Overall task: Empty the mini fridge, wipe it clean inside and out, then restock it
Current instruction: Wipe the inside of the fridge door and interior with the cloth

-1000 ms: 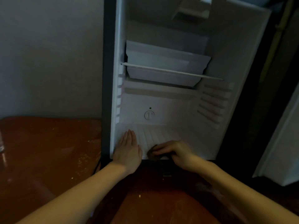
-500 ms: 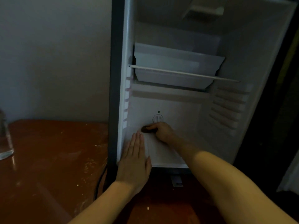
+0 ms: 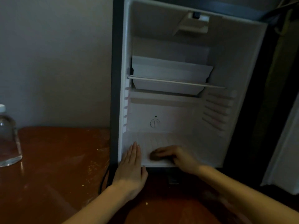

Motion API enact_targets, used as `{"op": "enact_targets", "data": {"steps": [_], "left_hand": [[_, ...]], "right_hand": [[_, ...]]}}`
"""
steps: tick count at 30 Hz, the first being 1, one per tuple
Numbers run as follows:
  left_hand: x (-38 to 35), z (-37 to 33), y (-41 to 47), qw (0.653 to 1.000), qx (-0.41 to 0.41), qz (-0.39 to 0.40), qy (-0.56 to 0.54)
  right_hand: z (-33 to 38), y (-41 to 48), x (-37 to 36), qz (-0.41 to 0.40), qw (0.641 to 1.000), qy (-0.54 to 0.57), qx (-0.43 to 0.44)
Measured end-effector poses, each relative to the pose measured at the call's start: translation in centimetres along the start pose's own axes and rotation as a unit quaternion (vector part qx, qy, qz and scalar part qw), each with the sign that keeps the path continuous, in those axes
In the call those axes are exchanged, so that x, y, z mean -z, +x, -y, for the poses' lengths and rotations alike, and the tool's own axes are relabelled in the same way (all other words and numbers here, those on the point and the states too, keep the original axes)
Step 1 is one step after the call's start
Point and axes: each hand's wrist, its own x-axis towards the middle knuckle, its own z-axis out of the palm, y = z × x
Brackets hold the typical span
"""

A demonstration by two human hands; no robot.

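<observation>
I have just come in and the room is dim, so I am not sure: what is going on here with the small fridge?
A person seems to be wiping the inside of the open mini fridge. The right hand presses a small dark cloth on the fridge floor near its front edge. The left hand lies flat on the floor's front left corner. Inside, only a white tray shows. A water bottle stands outside, at the left.

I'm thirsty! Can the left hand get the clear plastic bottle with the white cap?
Probably yes: the left hand lies flat, holding nothing, and only reddish-brown tabletop lies between it and the clear plastic bottle.
</observation>
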Motion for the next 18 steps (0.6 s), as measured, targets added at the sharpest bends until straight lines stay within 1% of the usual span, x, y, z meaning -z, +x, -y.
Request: {"op": "enact_targets", "data": {"steps": [3,4,6,10,14,18], "left_hand": [[0.2,-0.1,-2.3,0.999,-0.003,0.008,0.046],[0.3,-0.1,-2.8,0.999,-0.004,0.003,0.053],[0.5,0.1,-3.3,0.999,-0.007,-0.002,0.053],[0.2,0.1,-3.4,0.997,-0.004,0.006,0.07],[-0.2,-0.6,-3.1,0.997,0.013,0.025,0.071],[-0.3,-0.9,-2.1,0.993,-0.004,0.031,0.116]], "right_hand": [[-4.1,2.3,1.4,-0.057,0.991,-0.011,-0.12],[-4.6,3.3,1.3,-0.07,0.987,-0.026,-0.143],[-3.4,5.2,0.1,-0.067,0.989,-0.049,-0.122],[2.5,4.0,-2.5,-0.019,0.998,-0.049,-0.019],[4.0,0.9,-1.2,0.032,0.997,-0.072,0.003],[2.8,3.6,-1.7,0.016,0.998,-0.059,0.004]]}}
